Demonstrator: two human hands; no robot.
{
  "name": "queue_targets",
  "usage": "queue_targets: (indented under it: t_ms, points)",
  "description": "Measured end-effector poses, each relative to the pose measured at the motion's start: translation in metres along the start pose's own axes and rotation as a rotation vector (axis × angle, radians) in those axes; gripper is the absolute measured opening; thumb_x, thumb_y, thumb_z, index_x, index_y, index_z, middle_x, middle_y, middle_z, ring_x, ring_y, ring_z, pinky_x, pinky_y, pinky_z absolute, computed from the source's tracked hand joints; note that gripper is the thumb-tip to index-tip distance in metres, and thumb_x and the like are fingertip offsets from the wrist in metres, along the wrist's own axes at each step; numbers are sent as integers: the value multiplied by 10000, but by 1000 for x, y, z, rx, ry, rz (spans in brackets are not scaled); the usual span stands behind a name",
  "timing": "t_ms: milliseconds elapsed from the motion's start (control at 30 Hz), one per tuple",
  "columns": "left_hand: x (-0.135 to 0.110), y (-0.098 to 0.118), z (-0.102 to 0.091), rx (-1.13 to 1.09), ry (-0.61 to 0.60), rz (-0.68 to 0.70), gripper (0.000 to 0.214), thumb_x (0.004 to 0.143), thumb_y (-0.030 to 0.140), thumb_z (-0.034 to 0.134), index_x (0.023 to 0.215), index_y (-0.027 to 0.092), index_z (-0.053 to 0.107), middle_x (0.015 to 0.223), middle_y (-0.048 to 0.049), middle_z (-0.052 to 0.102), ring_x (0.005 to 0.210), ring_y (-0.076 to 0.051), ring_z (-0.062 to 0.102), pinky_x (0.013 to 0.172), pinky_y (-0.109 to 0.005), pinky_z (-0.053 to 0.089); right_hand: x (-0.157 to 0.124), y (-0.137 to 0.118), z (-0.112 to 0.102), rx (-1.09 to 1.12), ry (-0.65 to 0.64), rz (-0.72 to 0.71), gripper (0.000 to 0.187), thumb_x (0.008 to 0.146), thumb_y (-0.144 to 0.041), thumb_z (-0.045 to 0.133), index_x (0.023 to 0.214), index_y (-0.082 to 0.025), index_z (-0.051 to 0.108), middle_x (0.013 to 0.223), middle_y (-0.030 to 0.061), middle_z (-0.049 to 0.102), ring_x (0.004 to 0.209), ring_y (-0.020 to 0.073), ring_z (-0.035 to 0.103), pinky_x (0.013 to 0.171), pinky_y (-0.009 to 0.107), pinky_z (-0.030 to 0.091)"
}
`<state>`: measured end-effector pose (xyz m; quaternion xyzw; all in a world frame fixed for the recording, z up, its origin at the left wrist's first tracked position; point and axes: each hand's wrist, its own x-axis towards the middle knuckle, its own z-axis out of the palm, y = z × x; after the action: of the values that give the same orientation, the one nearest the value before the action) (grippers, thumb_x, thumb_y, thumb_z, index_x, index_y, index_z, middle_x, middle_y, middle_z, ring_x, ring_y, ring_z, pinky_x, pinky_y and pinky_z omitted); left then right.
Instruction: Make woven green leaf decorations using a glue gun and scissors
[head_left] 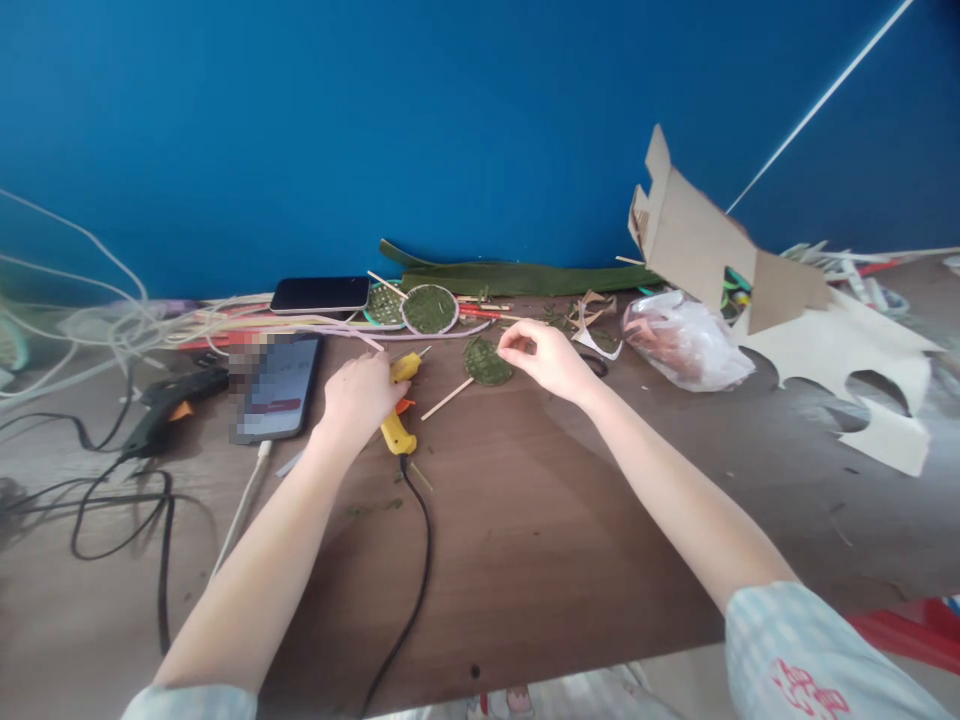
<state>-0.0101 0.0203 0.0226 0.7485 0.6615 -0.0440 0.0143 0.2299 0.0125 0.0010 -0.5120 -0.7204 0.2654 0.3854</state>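
Observation:
My left hand [358, 398] is closed around the middle of a yellow hot glue gun [399, 437], its thumb across the body. The gun's metal tip points right, and a black cord trails from its handle. A round disc covered in green leaf bits [487, 362] lies flat on the table, with a thin wooden stick [448, 398] reaching out from it. At the disc's right edge, my right hand [546, 357] has thumb and forefinger pinched together; whatever sits between the fingertips is too small to make out.
Behind lie another green disc with a pale rim [429, 310], long green leaves [517, 278] and a dark phone [320, 294]. Left are a charging phone [281, 385], a black glue gun [176, 405] and tangled cords. A plastic bag [686, 340] and cut cardboard [795, 290] occupy the right.

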Motion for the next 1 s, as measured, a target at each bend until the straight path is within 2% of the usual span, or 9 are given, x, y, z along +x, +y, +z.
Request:
queue_targets:
  t_ms: [167,367,567,733,833,1000]
  points:
    - [-1,2,-2,-53,30,-37,367,763,425,456,984,175,607,959,-121,667,910,-302,616,707,-350,454,-2,-11,-9,5,-55,-29,61,778,-242,580,766,-182,587,784,12,627,683,134,531,641,285,405]
    - [-4,5,-5,-132,147,12,346,802,412,416,996,195,604,1054,-102,642,1011,-279,571,809,-348,438,-5,-22,-14,43,-81,-35,65,765,-245,596,756,-182,588,772,15,633,687,138,542,632,294,406]
    - [-8,14,-10,-252,134,58,244,789,330,454,927,216,619,1000,-65,665,969,-256,586,795,-332,441,-6,-29,-17,38,-83,-48,61,764,-240,596,781,-186,576,811,23,638,749,153,571,663,306,423]
    - [-13,27,-6,-500,152,234,243,783,250,466,950,188,631,1002,-52,670,974,-216,592,859,-316,434,-9,-35,-19,64,-94,-83,65,773,-237,591,807,-183,582,833,27,636,765,153,575,697,315,436]
    - [-16,32,-2,-647,147,347,289,793,263,471,1029,179,617,1047,-44,656,998,-190,585,899,-302,426,-10,-40,-20,98,-108,-102,69,777,-235,588,821,-183,602,849,26,637,783,154,577,715,315,444]
    - [-22,37,-4,-824,14,470,362,816,318,468,1147,210,568,1167,-26,617,1078,-174,553,952,-292,398,-12,-47,-20,165,-133,-103,95,793,-257,574,833,-195,635,845,19,639,774,153,578,700,308,452]
